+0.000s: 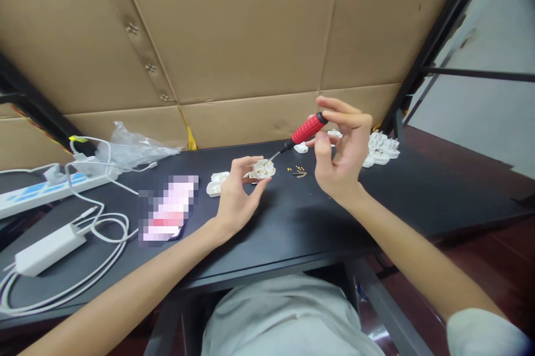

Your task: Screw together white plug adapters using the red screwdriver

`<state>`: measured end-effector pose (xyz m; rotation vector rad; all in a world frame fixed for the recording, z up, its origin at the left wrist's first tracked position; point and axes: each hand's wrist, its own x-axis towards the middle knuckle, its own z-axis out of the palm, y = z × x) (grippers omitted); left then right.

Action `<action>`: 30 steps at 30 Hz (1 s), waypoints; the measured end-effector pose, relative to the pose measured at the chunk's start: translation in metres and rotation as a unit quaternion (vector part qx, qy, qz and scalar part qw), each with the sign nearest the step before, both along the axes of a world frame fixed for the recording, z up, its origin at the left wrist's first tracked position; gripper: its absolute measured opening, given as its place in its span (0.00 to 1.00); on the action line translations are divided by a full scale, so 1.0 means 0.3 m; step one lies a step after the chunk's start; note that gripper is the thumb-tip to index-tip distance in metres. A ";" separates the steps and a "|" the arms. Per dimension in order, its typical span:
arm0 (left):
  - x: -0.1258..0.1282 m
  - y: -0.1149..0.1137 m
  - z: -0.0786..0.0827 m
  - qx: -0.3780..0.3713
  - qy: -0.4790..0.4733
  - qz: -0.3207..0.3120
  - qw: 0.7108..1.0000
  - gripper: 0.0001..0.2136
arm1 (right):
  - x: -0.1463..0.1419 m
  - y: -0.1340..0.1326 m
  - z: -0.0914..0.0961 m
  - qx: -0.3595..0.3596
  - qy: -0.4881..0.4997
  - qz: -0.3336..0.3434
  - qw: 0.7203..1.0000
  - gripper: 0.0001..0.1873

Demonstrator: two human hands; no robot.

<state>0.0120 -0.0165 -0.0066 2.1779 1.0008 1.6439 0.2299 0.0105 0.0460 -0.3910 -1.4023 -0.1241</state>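
My left hand (239, 194) grips a small white plastic plug housing (264, 170) with brass-coloured parts inside, its fingers and thumb closed around the edges. A screwdriver (306, 130) with a red handle and black ends slants down to the left, its tip at the inside of the housing. My right hand (345, 150) has its fingers at the handle's upper end, closed on it. White housing pieces (216, 184) lie on the table just left of my left hand. Tiny brass screws and metal bits (299, 171) lie between my two hands.
A heap of white plug parts (381, 149) lies at the right, partly behind my right hand. To the left are a blurred phone (171, 208), a white power adapter (50, 249) with coiled cable, a power strip (54, 191) and a clear plastic bag (129, 144). Cardboard (251, 33) walls the back.
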 end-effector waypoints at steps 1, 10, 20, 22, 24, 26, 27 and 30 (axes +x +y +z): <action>0.000 0.000 0.001 -0.002 0.001 0.001 1.000 0.17 | -0.003 -0.003 0.000 -0.001 -0.001 0.002 1.000 0.14; 0.005 -0.004 0.005 -0.021 -0.013 -0.009 1.000 0.19 | -0.007 -0.004 0.006 0.001 0.003 -0.008 1.000 0.17; 0.005 -0.002 -0.002 -0.018 -0.008 -0.005 1.000 0.19 | -0.002 -0.004 -0.003 0.011 -0.020 -0.028 0.999 0.17; 0.005 0.001 -0.002 -0.018 -0.005 -0.001 1.000 0.19 | -0.005 -0.006 0.001 0.011 -0.017 -0.042 0.999 0.16; 0.005 0.002 -0.002 -0.020 -0.007 0.000 1.000 0.19 | -0.007 -0.007 0.004 0.016 -0.018 -0.046 0.999 0.16; 0.005 0.002 0.001 -0.021 -0.011 -0.005 1.000 0.19 | -0.008 -0.008 0.006 0.022 -0.014 -0.042 0.999 0.17; 0.006 0.001 0.002 -0.022 -0.013 -0.007 1.000 0.19 | -0.008 -0.008 0.007 0.022 -0.012 -0.042 0.999 0.18; 0.007 -0.004 0.006 -0.023 -0.014 -0.011 1.000 0.19 | -0.006 -0.011 0.010 0.020 -0.015 -0.072 0.997 0.16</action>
